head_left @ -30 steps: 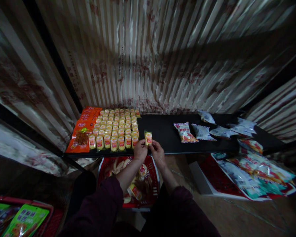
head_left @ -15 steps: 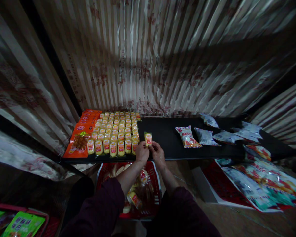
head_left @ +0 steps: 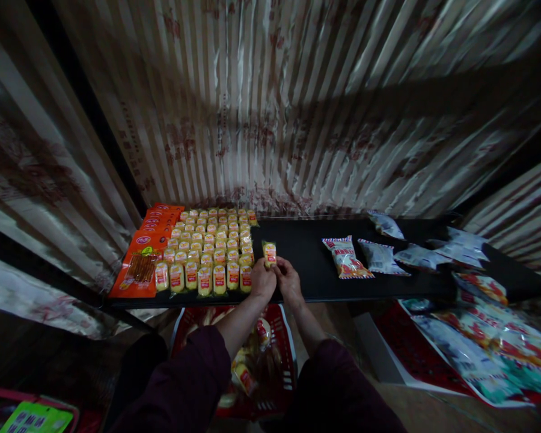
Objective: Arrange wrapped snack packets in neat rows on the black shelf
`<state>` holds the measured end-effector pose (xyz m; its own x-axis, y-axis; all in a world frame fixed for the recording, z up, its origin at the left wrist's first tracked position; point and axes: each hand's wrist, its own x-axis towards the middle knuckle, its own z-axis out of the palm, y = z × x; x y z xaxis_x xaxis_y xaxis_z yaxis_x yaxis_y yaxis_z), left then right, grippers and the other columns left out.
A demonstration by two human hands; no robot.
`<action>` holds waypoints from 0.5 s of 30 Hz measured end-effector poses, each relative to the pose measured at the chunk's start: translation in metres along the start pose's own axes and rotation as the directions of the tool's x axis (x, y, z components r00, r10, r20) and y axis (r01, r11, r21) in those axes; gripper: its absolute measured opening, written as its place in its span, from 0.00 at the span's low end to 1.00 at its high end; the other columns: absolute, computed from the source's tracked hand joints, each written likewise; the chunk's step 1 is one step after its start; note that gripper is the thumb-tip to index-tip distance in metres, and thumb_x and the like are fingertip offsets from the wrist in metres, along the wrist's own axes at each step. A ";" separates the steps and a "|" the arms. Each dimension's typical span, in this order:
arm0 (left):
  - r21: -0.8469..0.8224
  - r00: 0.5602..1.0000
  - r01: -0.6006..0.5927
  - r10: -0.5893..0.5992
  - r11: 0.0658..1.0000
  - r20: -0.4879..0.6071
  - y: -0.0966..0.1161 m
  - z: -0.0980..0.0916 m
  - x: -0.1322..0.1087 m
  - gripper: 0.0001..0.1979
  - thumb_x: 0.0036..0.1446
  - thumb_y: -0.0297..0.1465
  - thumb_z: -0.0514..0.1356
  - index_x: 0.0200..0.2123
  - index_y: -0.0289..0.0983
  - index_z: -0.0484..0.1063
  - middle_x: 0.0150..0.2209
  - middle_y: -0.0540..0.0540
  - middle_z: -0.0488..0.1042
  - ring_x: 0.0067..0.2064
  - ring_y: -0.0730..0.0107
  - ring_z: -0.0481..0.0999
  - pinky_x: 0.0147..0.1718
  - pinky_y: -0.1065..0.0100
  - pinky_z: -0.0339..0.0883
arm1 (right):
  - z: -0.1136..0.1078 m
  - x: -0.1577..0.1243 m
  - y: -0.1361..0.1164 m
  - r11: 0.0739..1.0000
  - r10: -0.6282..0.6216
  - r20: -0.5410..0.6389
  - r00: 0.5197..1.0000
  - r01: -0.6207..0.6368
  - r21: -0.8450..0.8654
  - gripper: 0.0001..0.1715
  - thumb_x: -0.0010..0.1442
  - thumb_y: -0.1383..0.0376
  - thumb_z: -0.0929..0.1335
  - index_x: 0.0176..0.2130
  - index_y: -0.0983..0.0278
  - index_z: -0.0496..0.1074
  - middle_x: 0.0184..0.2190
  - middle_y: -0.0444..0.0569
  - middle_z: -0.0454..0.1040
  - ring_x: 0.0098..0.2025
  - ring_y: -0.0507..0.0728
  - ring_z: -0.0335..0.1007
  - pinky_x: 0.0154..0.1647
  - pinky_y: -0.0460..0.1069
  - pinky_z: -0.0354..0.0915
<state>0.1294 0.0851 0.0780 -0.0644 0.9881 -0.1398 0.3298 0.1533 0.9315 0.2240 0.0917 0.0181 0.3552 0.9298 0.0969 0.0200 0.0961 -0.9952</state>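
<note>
Both hands meet over the front of a black shelf [head_left: 293, 240], pinching one small wrapped snack cake [head_left: 269, 252] with a yellow body and a red-and-white label. My left hand [head_left: 262, 281] grips its lower left side and my right hand [head_left: 289, 280] its lower right; the fingertips partly hide its bottom end. It is held upright, label facing me. Just left of my hands stand close rows of the same wrapped cakes [head_left: 219, 279]. Below my forearms is a red basket [head_left: 290, 361] with more wrapped cakes inside, partly covered by my sleeves.
Orange snack packets [head_left: 137, 267] lie at the shelf's left end. Puffed snack bags [head_left: 348, 257] lie to the right, several of them silvery. A red basket of larger bags [head_left: 487, 337] stands at lower right, green packets [head_left: 40, 418] at lower left. Striped sheeting [head_left: 270, 120] hangs behind.
The view has shifted slightly, so the shelf and baskets sit a little lower in the picture. Both hands keep hold of the same cake in nearly the same place.
</note>
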 end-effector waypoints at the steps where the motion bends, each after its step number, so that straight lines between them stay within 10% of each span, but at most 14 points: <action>1: 0.005 1.000 0.002 -0.002 1.000 0.002 0.001 0.000 0.001 0.12 0.57 0.24 0.54 0.42 0.36 0.74 0.45 0.40 0.77 0.48 0.62 0.75 0.49 0.65 0.65 | 0.000 0.001 0.000 1.000 -0.006 -0.001 1.000 0.006 -0.013 0.26 0.45 0.49 0.73 0.40 0.61 0.73 0.39 0.50 0.79 0.41 0.61 0.75 0.51 0.59 0.67; 15: -0.003 0.999 -0.001 0.001 1.000 -0.039 0.012 0.006 0.014 0.16 0.59 0.25 0.52 0.50 0.31 0.69 0.52 0.34 0.73 0.55 0.59 0.71 0.55 0.65 0.60 | 0.010 0.029 0.006 1.000 -0.003 0.040 0.999 0.003 0.020 0.23 0.43 0.51 0.73 0.38 0.60 0.73 0.36 0.48 0.79 0.38 0.60 0.75 0.45 0.56 0.69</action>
<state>0.1379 0.1013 0.0855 -0.1011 0.9869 -0.1255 0.3270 0.1521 0.9327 0.2253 0.1223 0.0153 0.3171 0.9430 0.1009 0.0025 0.1056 -0.9944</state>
